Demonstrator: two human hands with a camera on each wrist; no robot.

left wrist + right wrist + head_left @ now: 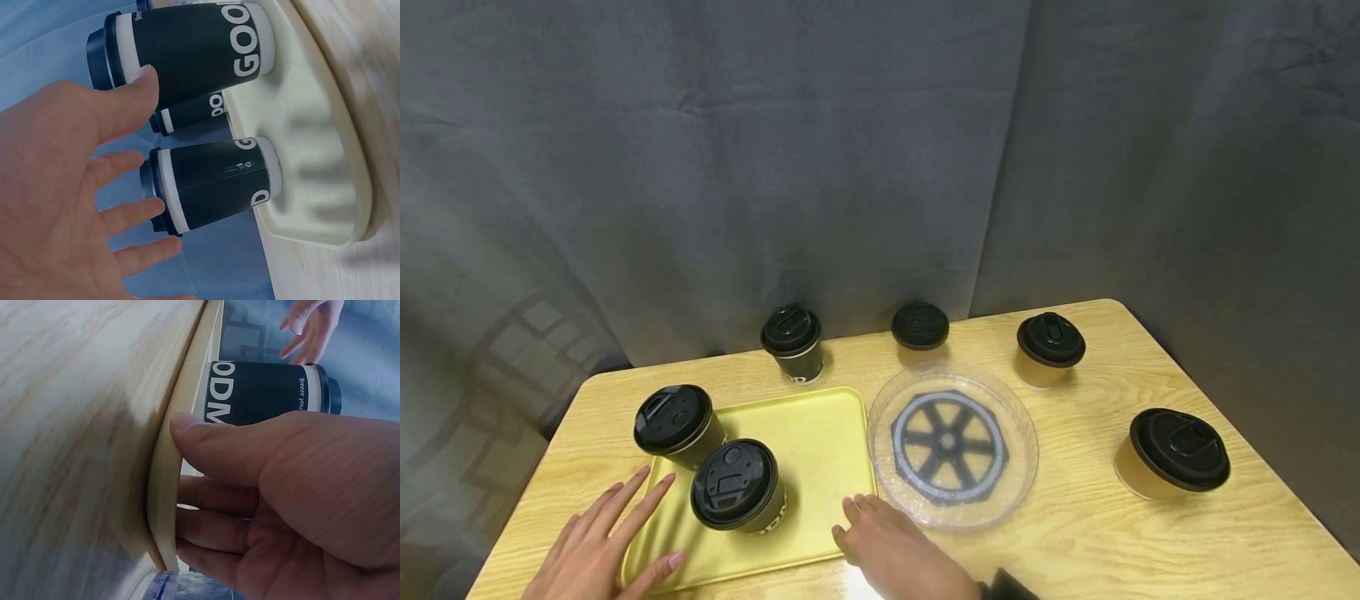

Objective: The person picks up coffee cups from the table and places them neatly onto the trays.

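Observation:
On the yellow tray (820,450) stand two black paper coffee cups with black lids, a nearer cup (741,492) and a farther cup (677,425). My left hand (598,542) hovers at the tray's left side, fingers spread, holding nothing. In the left wrist view its thumb overlaps the nearer cup (194,50), while the fingertips come close to the lid of the farther cup (219,184). My right hand (898,546) is at the tray's near right corner. The right wrist view has its thumb on the tray rim (165,469), with fingers over the inner side, pinching the edge.
Just right of the tray lies a clear round plastic dish (1022,467) with a spoked base. Another black cup (797,350) stands behind the tray. Three tan cups with black lids stand farther right: a back cup (920,329), a middle cup (1048,350) and a nearer cup (1172,454). Grey curtain (775,167) hangs behind the table.

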